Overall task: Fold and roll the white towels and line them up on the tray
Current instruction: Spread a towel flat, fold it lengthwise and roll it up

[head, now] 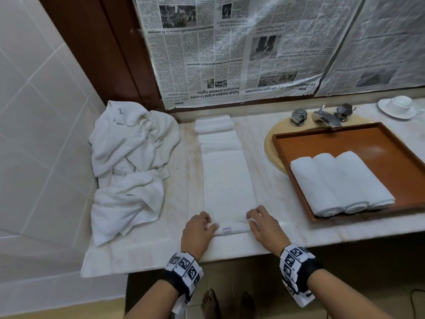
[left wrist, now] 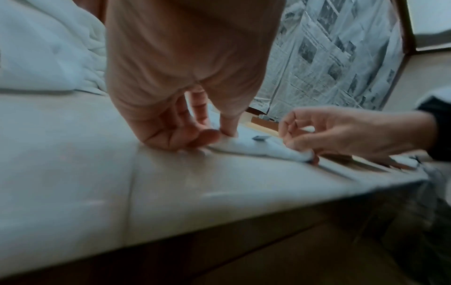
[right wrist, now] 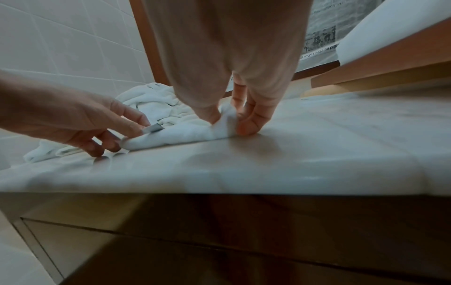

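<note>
A white towel [head: 226,176] folded into a long strip lies on the marble counter, running away from me. Its near end is turned over into a small roll [head: 232,228] with a label on it. My left hand [head: 202,223] pinches the roll's left end [left wrist: 227,141]. My right hand [head: 258,221] pinches the right end [right wrist: 225,123]. Three rolled white towels [head: 340,183] lie side by side in the brown tray [head: 391,143] on the right.
A heap of crumpled white towels [head: 131,162] lies at the left by the tiled wall. One folded towel [head: 212,123] sits at the strip's far end. The tray rests over the sink, with the tap [head: 325,116] behind it and a white cup and saucer [head: 399,105] at far right.
</note>
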A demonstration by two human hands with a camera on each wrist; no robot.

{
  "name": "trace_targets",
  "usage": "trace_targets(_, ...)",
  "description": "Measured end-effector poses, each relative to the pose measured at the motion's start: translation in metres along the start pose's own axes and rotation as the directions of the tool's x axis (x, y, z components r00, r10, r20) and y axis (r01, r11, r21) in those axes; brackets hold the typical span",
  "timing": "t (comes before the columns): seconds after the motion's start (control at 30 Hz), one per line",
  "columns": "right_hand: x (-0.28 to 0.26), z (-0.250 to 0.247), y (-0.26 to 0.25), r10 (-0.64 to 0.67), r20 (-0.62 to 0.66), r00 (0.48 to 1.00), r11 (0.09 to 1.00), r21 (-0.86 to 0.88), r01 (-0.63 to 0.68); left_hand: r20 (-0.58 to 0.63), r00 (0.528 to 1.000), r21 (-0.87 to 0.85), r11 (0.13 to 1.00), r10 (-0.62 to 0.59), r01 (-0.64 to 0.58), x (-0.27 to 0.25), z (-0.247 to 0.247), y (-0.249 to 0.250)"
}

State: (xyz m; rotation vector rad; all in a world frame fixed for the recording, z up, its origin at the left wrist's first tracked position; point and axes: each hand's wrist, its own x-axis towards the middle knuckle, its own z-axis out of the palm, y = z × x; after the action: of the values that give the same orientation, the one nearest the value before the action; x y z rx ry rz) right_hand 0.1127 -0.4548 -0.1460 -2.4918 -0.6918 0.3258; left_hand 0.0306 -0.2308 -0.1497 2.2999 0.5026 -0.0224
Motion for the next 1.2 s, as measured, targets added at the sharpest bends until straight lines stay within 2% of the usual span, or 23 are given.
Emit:
trace_targets(0.07, -0.001, 0.003, -0.002, -0.038, -0.041, 0.998, 0.994, -0.107, 0.033, -0.002, 0.986, 0.126, 0.978, 0.167, -0.165, -0.003, 0.004, -0.001)
trace_targets(0.17, -0.001, 0.006, -0.005, -0.119, -0.031, 0.992, 0.926, -0.365, 0.100, 0.088, 0.934, 0.358, 0.864, 0.347, -0.355, -0.007, 0.009, -0.001)
trace_targets(0.23, 0.000, 0.005, -0.009, -0.146, -0.024, 0.989, 0.875, -0.470, 0.118, 0.139, 0.912, 0.457, 0.792, 0.385, -0.404, -0.010, 0.008, 0.004)
trace_targets(0.33, -0.001, 0.006, -0.014, -0.173, 0.057, 0.983, 0.835, -0.521, 0.177, 0.184, 0.905, 0.562, 0.714, 0.384, -0.417, -0.009, 0.006, 0.015)
trace_targets(0.43, -0.002, 0.006, -0.014, -0.158, 0.130, 0.979, 0.825, -0.528, 0.203, 0.203, 0.919, 0.588, 0.709, 0.338, -0.390, -0.004, 0.007, 0.022)
trace_targets(0.53, 0.002, 0.003, -0.009, -0.188, 0.117, 0.975, 0.803, -0.553, 0.221, 0.213, 0.932, 0.582, 0.728, 0.293, -0.362, 0.000, 0.012, 0.030)
trace_targets(0.6, 0.005, 0.002, -0.006, -0.199, 0.112, 0.974, 0.828, -0.512, 0.228, 0.208, 0.950, 0.561, 0.767, 0.234, -0.312, 0.001, 0.007, 0.033)
trace_targets(0.67, 0.007, -0.001, -0.001, -0.176, 0.109, 0.978, 0.900, -0.385, 0.205, 0.175, 0.971, 0.490, 0.842, 0.161, -0.228, 0.006, -0.002, 0.031)
trace_targets(0.73, 0.012, -0.006, 0.005, -0.127, 0.110, 0.986, 0.971, -0.188, 0.147, 0.162, 0.984, 0.322, 0.939, 0.073, -0.123, 0.009, -0.010, 0.025)
trace_targets(0.8, 0.013, -0.013, 0.009, -0.071, 0.136, 0.988, 0.995, -0.055, 0.079, 0.176, 0.984, 0.147, 0.989, -0.006, -0.020, 0.012, -0.011, 0.019)
trace_targets(0.9, 0.014, -0.013, 0.011, -0.015, 0.083, 0.996, 0.997, 0.075, 0.009, 0.113, 0.991, 0.008, 0.997, -0.072, 0.071, 0.015, -0.008, 0.013)
trace_targets(1.03, 0.015, -0.011, 0.016, 0.059, -0.033, 0.998, 0.976, 0.212, -0.051, 0.008, 0.983, -0.071, 0.981, -0.183, 0.183, 0.021, -0.001, 0.009)
trace_targets(1.1, 0.015, -0.011, 0.016, 0.061, -0.057, 0.997, 0.984, 0.171, -0.050, -0.038, 0.983, -0.064, 0.982, -0.179, 0.177, 0.020, 0.002, 0.010)
trace_targets(1.2, 0.015, -0.006, 0.013, -0.012, -0.056, 0.998, 0.998, 0.054, 0.015, -0.125, 0.992, 0.060, 0.998, -0.027, 0.035, 0.014, 0.007, 0.014)
